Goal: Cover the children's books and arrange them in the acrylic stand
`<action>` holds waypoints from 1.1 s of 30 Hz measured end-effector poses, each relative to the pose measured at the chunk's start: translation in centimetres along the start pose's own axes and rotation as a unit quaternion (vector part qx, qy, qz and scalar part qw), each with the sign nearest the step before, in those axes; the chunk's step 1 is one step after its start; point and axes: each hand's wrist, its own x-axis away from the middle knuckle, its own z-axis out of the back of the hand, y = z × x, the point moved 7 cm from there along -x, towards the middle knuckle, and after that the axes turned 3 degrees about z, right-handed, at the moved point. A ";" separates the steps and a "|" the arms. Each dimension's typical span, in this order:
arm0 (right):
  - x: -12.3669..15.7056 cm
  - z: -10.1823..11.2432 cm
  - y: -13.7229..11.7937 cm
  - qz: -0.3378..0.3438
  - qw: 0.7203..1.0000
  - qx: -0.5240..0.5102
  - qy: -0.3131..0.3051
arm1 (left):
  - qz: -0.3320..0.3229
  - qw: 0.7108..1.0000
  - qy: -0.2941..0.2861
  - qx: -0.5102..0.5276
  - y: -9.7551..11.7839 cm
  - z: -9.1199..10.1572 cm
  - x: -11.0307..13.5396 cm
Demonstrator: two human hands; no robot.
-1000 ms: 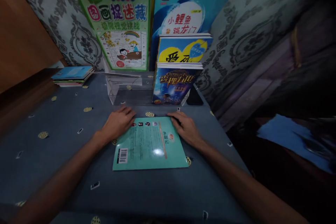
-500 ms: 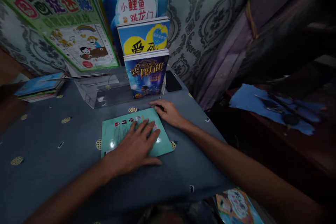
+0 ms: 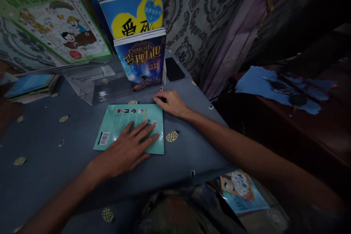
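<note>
A teal book lies back cover up on the table, with small portraits along its top and a barcode at its lower left. My left hand rests flat on its lower right part, fingers spread. Beside the book's top right corner, my right hand touches the table with its fingers curled in and the thumb close to the book's edge. Whatever is between those fingertips, if anything, is too dark to make out.
Books stand upright behind, a dark blue one foremost, at a clear acrylic stand. A black phone lies right of them. A stack of thin books is at left. Another book sits low at right, below the table edge.
The teal book has turned on the table, and its barcode now shows. My left hand has shifted with it, still flat. The view has tilted downward; the right hand stays by the corner.
</note>
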 end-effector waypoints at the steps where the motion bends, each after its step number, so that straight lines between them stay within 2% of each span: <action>1: 0.0 -0.1 0.0 0.002 1.000 0.003 -0.001 | -0.005 1.000 0.000 0.001 0.4 0.1 0.1; 6: 0.0 -0.1 0.0 0.004 1.000 -0.005 -0.002 | -0.046 0.998 0.043 0.009 2.9 0.1 -0.1; 9: -0.1 0.1 0.1 0.003 1.000 -0.014 0.003 | -0.035 0.997 0.070 0.015 3.1 0.1 -0.8; 13: -0.3 0.3 0.2 -0.002 1.000 -0.026 0.008 | -0.007 0.998 0.059 0.010 2.0 0.1 -2.5; 18: -0.3 0.4 0.4 -0.015 0.999 -0.040 0.006 | 0.037 0.998 0.049 0.013 -0.5 0.1 -5.1; 22: -0.3 0.5 0.5 -0.024 0.999 -0.033 0.006 | 0.066 0.996 0.044 0.027 -1.6 -0.4 -6.2; 27: -0.4 0.7 -0.6 -0.008 1.000 0.014 -0.013 | 0.068 0.995 0.038 0.056 -1.1 -0.3 -5.6; 33: 1.8 -0.2 -4.4 -0.011 0.978 0.166 -0.123 | 0.036 0.989 0.049 0.133 0.0 1.1 -3.3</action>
